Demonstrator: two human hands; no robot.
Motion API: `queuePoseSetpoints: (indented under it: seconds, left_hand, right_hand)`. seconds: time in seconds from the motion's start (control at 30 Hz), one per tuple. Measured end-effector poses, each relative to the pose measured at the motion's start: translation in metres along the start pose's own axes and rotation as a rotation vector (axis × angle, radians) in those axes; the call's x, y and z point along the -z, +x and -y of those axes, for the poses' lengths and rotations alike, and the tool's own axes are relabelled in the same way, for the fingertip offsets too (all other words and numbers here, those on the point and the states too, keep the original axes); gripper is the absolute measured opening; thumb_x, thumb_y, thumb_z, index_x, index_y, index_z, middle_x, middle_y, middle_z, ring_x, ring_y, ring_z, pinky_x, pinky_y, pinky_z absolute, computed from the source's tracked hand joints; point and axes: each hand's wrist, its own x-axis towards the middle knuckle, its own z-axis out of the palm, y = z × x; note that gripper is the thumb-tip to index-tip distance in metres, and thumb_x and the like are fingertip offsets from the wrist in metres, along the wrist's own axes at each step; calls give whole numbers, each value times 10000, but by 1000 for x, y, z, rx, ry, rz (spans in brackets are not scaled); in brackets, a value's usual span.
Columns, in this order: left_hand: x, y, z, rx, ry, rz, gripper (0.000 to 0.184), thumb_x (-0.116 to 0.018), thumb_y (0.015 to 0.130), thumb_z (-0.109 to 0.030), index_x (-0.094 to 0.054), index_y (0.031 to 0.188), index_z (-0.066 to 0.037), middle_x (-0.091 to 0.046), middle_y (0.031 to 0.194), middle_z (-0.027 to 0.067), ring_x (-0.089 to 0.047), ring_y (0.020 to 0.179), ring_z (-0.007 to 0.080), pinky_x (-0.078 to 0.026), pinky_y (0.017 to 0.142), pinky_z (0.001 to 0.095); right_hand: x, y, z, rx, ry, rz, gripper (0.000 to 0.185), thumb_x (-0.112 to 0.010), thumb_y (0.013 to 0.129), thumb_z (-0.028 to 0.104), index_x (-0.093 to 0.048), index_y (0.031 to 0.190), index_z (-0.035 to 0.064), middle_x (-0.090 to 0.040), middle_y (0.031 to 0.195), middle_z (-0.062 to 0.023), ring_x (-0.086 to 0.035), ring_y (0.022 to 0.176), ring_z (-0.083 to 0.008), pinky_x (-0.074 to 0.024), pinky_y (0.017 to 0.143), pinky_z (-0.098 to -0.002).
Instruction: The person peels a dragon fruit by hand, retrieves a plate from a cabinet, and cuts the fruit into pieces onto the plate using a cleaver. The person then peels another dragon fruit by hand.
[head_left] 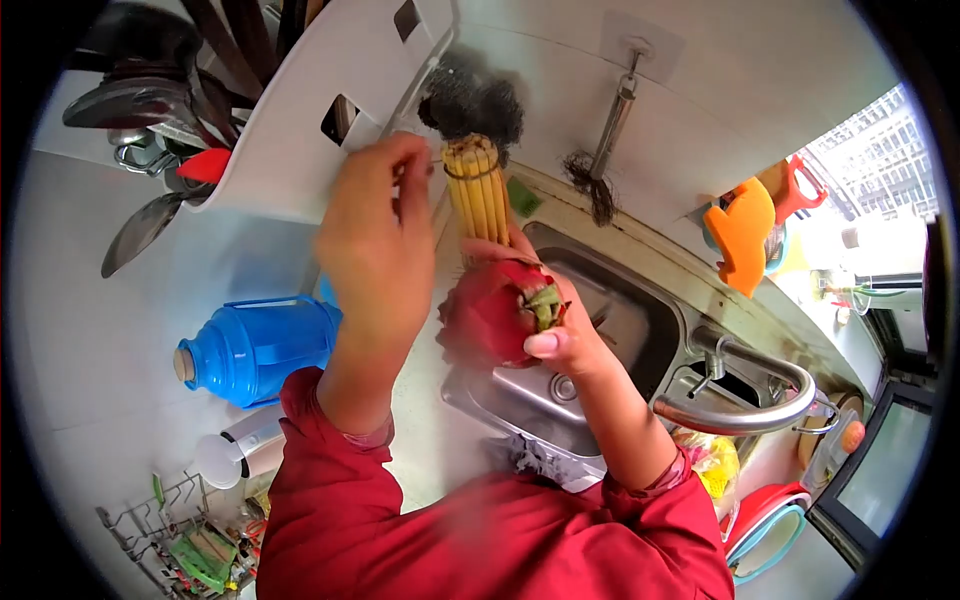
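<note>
My right hand (562,335) is wrapped round a red, dragon-fruit-like object (488,315) with a green tuft on its near side, thumb in front. A bundle of yellow bamboo-like sticks (477,200) stands up just beyond it, its lower end against the fingers of that hand. A thin wire band (470,168) circles the bundle near its top. My left hand (378,225), slightly blurred, is beside the bundle with fingertips pinched together. Between them and the band runs a thin wire-like strand. Whether the bundle joins the red object is hidden.
Beneath my right arm lies a steel sink (640,262) with a curved faucet (765,400). A white utensil rack (290,130) juts out at upper left, above a blue thermos (255,350). Dark bristles (480,95) and a hanging brush (605,140) are by the wall.
</note>
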Motion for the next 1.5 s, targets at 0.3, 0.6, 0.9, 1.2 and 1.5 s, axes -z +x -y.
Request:
queuePoseSetpoints:
  seconds: [0.3, 0.6, 0.9, 1.2, 1.5]
  left_hand:
    - [-18, 0, 2, 99, 91, -179, 159, -708, 854, 43, -621, 929, -66, -701, 839, 52, -703, 653, 183, -529, 560, 285]
    - [-28, 1, 16, -163, 384, -272, 196, -765, 831, -22, -590, 841, -110, -703, 792, 39, -652, 587, 225, -485, 485, 314]
    - [-23, 0, 16, -163, 500, -156, 172, -761, 845, -56, -599, 851, -115, -715, 793, 39, -677, 626, 231, -506, 523, 326]
    - [-22, -2, 15, -83, 313, -131, 158, -727, 856, -11, -595, 879, -94, -686, 768, 62, -630, 562, 245, -478, 489, 322]
    - [-30, -2, 22, -125, 248, -242, 193, -750, 844, 5, -587, 865, -96, -683, 768, 76, -632, 564, 240, -485, 495, 314]
  right_hand:
    - [-1, 33, 7, -33, 253, -21, 1019, -839, 611, 513, -427, 1385, -6, -548, 1173, -74, -581, 1061, -180, -473, 915, -333]
    - [9, 35, -4, 19, 236, -24, 1154, -867, 678, 518, -326, 1520, -56, -472, 1477, -108, -490, 1317, -192, -364, 1131, -355]
    - [14, 35, -6, -18, 188, -36, 1156, -864, 689, 421, -256, 1555, -44, -467, 1499, -112, -475, 1338, -186, -347, 1144, -347]
    - [19, 30, -13, 17, 47, -48, 1020, -833, 664, 497, -472, 1458, -31, -292, 1602, -187, -356, 1453, -280, -268, 1188, -391]
    - [22, 27, 1, 32, 26, 45, 997, -827, 650, 544, -543, 1400, -49, -241, 1622, -190, -304, 1486, -299, -232, 1200, -403]
